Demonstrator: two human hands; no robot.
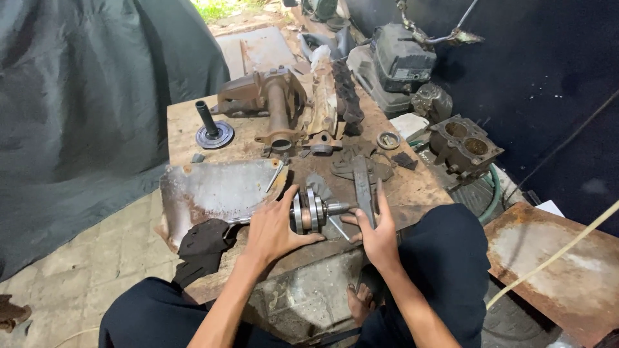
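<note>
At the left edge of the wooden board (pixel 193 129) lies a bent, rusty metal sheet (pixel 216 190), with a black rag (pixel 203 248) hanging off the near-left corner. Farther back on that side stands a round disc with a black post (pixel 213 131), and next to it a rusty cast housing (pixel 267 103). Your left hand (pixel 274 232) is near the board's front edge, fingers wrapped around the left end of the shaft with its steel rings (pixel 313 211). The shaft lies on its side on the board, near the front edge, between your hands. Your right hand (pixel 377 235) is closed on a long flat metal tool (pixel 363 187), thumb beside the shaft's narrow tip. Off the right edge sits a grey block with two round bores (pixel 465 147), and at the far right a rusty plate (pixel 554 264).
</note>
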